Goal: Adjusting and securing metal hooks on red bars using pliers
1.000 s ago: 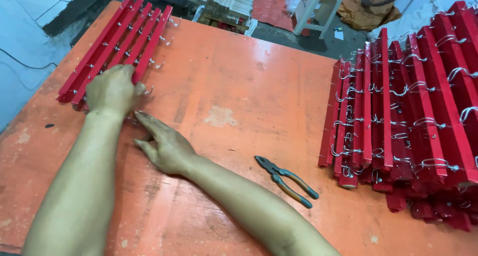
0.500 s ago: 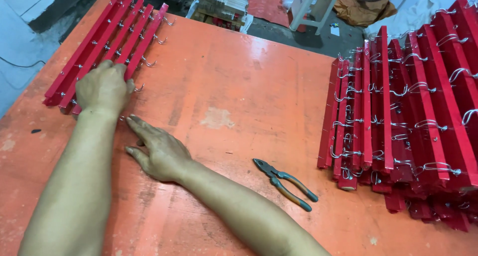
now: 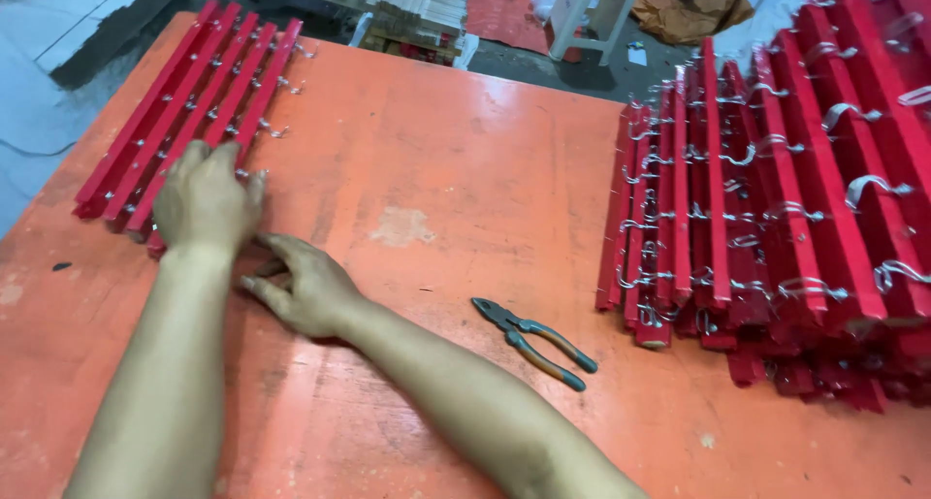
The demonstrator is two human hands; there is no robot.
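Note:
A row of red wooden strips point(image 3: 184, 111) with small metal hooks lies side by side at the table's far left. My left hand point(image 3: 206, 200) rests palm down on their near ends, fingers curled over the rightmost strips. My right hand point(image 3: 303, 288) lies flat on the orange table point(image 3: 436, 150) just below and right of the left hand. Its fingers point left toward the strip ends and hold nothing. What is under the left palm is hidden.
Pliers point(image 3: 533, 342) with blue-grey handles lie on the table right of my right forearm. A big heap of red hooked strips point(image 3: 776, 198) fills the right side. Beyond the far edge are a white stool point(image 3: 592, 14) and stacked pale wood point(image 3: 417, 9).
My right hand has slid left and up, closer to the left hand and the strip ends. The left hand stays on the strips.

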